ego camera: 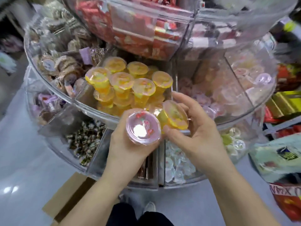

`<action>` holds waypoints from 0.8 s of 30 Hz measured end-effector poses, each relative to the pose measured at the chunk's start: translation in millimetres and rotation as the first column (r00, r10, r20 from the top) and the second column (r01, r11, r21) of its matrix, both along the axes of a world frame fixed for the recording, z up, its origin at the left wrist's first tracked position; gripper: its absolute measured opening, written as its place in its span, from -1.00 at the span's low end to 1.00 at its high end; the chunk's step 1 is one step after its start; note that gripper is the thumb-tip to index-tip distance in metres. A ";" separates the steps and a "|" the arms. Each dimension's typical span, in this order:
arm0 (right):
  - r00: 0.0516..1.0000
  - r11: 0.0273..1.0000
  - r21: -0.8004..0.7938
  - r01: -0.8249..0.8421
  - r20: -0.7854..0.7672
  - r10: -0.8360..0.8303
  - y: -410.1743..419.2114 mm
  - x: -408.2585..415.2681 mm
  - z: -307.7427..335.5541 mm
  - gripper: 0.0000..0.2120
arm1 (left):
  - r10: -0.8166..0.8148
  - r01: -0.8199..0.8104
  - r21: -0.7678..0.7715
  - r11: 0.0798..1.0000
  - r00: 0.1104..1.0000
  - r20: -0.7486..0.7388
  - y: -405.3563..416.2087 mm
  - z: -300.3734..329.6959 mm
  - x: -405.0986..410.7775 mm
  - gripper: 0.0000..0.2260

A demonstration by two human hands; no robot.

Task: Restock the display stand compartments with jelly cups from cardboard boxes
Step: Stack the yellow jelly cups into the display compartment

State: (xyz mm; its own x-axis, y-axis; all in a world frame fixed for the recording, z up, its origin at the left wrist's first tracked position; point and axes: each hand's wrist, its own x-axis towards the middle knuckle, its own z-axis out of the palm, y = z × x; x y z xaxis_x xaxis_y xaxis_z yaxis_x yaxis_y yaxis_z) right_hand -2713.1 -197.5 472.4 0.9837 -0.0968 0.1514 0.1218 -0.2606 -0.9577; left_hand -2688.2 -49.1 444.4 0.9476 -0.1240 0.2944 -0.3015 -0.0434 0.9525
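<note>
While hands hold cups, compartment (91, 101) brims yellow jelly cups (130, 82).

My left hand (128, 144): bare, no ring, no glove. My right hand (193, 128): bare too, nails short and unpainted. Both my forearms bare to frame edge, no sleeve, watch or bracelet in sight. Below, my legs in dark, near-black trousers (130, 214). One pale, whitish shoe (149, 207) shows on my foot; motion blur hides detail.
</note>
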 end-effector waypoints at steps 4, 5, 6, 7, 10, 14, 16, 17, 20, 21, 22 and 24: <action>0.995 0.981 -0.172 0.088 -0.036 -0.095 -11.7 22.0 -5.2 -0.43 | -0.009 0.006 -0.050 0.999 0.998 -0.069 13.9 -6.3 16.1 -0.63; 0.992 0.968 -0.229 0.101 -0.046 -0.114 -12.3 29.5 -6.6 -0.44 | -0.022 0.018 -0.056 0.998 0.997 -0.079 18.8 -9.3 21.3 -0.62; 0.991 0.953 -0.283 0.106 -0.050 -0.125 -12.0 36.5 -7.9 -0.45 | -0.045 0.041 -0.048 0.998 0.995 -0.087 23.6 -11.7 26.4 -0.62; 0.991 0.939 -0.328 0.104 -0.048 -0.126 -10.8 42.2 -9.2 -0.46 | -0.070 0.068 -0.030 0.997 0.993 -0.099 27.9 -13.4 30.9 -0.63; 0.993 0.923 -0.376 0.082 -0.048 -0.108 -5.1 53.0 -15.1 -0.44 | -0.108 0.110 0.009 0.994 0.986 -0.128 38.7 -14.5 42.7 -0.64; 0.991 0.938 -0.329 0.110 -0.034 -0.128 -2.3 56.5 -24.0 -0.43 | -0.140 0.148 0.043 0.988 0.979 -0.145 44.2 -13.8 55.5 -0.66; 0.987 0.931 -0.336 0.144 -0.014 -0.158 -0.6 55.5 -26.7 -0.42 | -0.164 0.172 0.049 0.984 0.978 -0.130 44.7 -13.8 60.0 -0.65; 0.984 0.922 -0.350 0.167 0.006 -0.177 0.4 55.3 -28.0 -0.43 | -0.173 0.181 0.050 0.982 0.977 -0.126 45.1 -14.7 62.0 -0.64; 0.970 0.905 -0.354 0.238 0.042 -0.238 1.8 57.3 -30.1 -0.41 | -0.183 0.191 0.057 0.980 0.975 -0.125 46.6 -17.0 66.9 -0.63; 0.968 0.904 -0.350 0.244 0.031 -0.250 1.2 58.5 -29.9 -0.40 | -0.186 0.195 0.059 0.979 0.974 -0.127 47.2 -17.5 67.8 -0.63; 0.967 0.904 -0.350 0.245 0.017 -0.255 0.6 59.6 -29.9 -0.38 | -0.191 0.200 0.059 0.978 0.973 -0.130 47.6 -17.8 68.7 -0.63; 0.964 0.900 -0.356 0.254 0.012 -0.267 -0.7 61.2 -31.1 -0.35 | -0.200 0.209 0.064 0.976 0.971 -0.132 48.5 -17.8 69.5 -0.63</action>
State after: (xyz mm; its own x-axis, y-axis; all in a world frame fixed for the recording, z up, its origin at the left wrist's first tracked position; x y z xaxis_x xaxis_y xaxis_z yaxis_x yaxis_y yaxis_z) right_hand -2651.8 -198.2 441.3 0.9361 -0.2976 0.1875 -0.0297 -0.5980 -0.8009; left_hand -2618.7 -0.6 426.6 0.9283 -0.3366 0.1580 -0.1913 -0.0679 0.9792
